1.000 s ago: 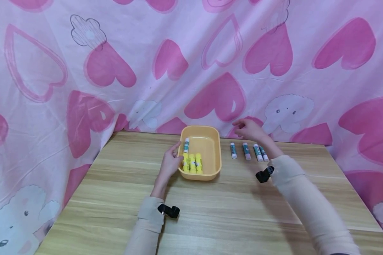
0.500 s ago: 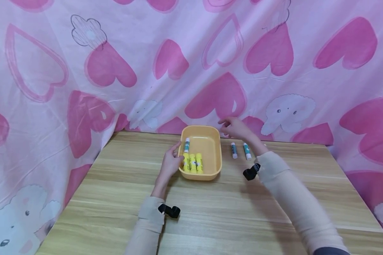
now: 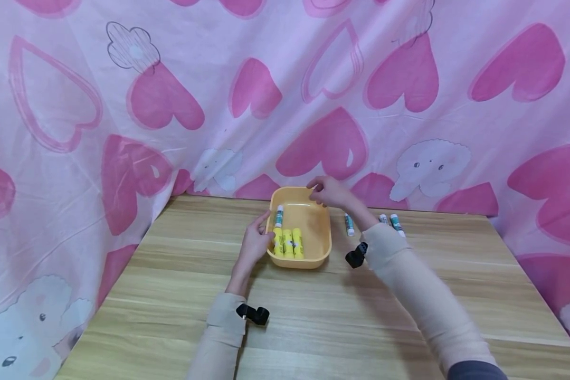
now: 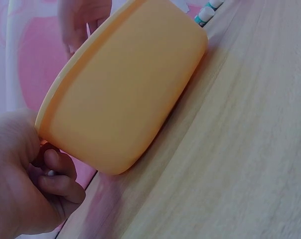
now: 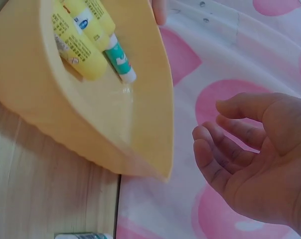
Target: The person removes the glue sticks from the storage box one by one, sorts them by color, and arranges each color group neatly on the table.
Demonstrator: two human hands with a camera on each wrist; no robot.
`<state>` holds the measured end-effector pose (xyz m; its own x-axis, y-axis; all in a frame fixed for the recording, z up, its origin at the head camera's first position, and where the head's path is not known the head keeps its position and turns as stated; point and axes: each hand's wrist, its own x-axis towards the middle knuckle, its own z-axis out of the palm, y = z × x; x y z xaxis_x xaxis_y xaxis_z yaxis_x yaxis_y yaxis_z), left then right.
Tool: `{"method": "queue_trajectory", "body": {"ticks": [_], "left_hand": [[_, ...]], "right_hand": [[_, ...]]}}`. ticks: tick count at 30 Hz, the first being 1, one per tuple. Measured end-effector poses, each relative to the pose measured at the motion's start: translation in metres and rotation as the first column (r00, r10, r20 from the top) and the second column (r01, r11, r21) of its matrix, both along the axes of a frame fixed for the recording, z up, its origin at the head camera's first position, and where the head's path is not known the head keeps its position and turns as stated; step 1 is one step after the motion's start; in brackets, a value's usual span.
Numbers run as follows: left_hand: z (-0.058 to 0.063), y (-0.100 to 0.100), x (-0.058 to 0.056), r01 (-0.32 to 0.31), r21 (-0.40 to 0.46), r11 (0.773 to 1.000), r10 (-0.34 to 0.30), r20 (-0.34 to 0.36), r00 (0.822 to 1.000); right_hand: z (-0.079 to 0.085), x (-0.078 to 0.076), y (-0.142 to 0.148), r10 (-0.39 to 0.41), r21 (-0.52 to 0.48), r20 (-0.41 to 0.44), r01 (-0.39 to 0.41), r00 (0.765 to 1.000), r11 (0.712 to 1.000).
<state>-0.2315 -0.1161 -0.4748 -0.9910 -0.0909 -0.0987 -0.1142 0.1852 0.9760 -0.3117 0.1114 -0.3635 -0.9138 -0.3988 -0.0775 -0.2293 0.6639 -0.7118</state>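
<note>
An orange-yellow plastic tray stands on the table. Its left rim is gripped by my left hand, with the thumb over the edge and the fingers outside, curled in the left wrist view. Three yellow glue sticks lie side by side in the tray's near-left part, and one teal glue stick with white ends lies beyond them. Over the tray's far-right corner hovers my right hand. Its fingers are loosely bent and hold nothing, as the right wrist view shows.
Right of the tray lie a teal glue stick and two more glue sticks, partly behind the right sleeve. A pink heart-patterned cloth hangs along the back edge of the wooden table.
My right hand has moved left, from above the loose glue sticks to the tray's far-right corner. The left hand keeps its grip on the tray, which stays in place.
</note>
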Motion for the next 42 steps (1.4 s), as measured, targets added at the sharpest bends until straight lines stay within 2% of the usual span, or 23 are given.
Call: {"method": "queue_trajectory", "body": {"ticks": [6,10,16,20,24,28,29,36,42], "left_hand": [[0.000,-0.002,0.000,-0.003,-0.003,1.000,0.003,-0.008,1.000],[0.000,-0.002,-0.001,0.005,-0.002,1.000,-0.005,0.001,1.000],[0.002,-0.001,-0.002,0.010,0.009,1.000,-0.010,0.018,1.000],[0.004,-0.002,-0.002,0.013,0.011,1.000,-0.013,0.011,1.000],[0.005,-0.004,-0.002,0.005,0.014,1.000,-0.005,-0.010,1.000],[0.004,-0.005,-0.002,0.014,0.020,1.000,-0.013,-0.018,1.000],[0.003,-0.005,-0.001,0.017,0.023,1.000,-0.017,-0.019,1.000],[0.001,-0.003,0.000,0.021,0.028,0.999,-0.021,-0.031,0.999],[0.000,0.000,0.000,0.021,0.035,0.999,-0.020,-0.041,0.999]], "right_hand": [[-0.007,-0.004,-0.019,0.030,0.028,-0.001,-0.030,1.000,0.999],[-0.012,-0.006,-0.031,0.040,0.056,0.032,-0.042,0.999,0.998],[-0.018,-0.011,-0.048,0.057,0.133,0.019,-0.059,0.998,0.989],[-0.020,-0.015,-0.056,0.078,0.152,0.090,-0.091,0.993,0.984],[-0.024,-0.024,-0.063,0.124,0.158,0.179,-0.153,0.976,0.975],[-0.026,-0.024,-0.070,0.143,0.168,0.213,-0.181,0.966,0.969],[-0.023,-0.020,-0.073,0.134,0.170,0.223,-0.174,0.966,0.970],[-0.032,-0.020,-0.078,0.137,0.119,0.249,-0.171,0.959,0.978],[-0.041,-0.018,-0.078,0.141,0.060,0.298,-0.166,0.944,0.984]]}}
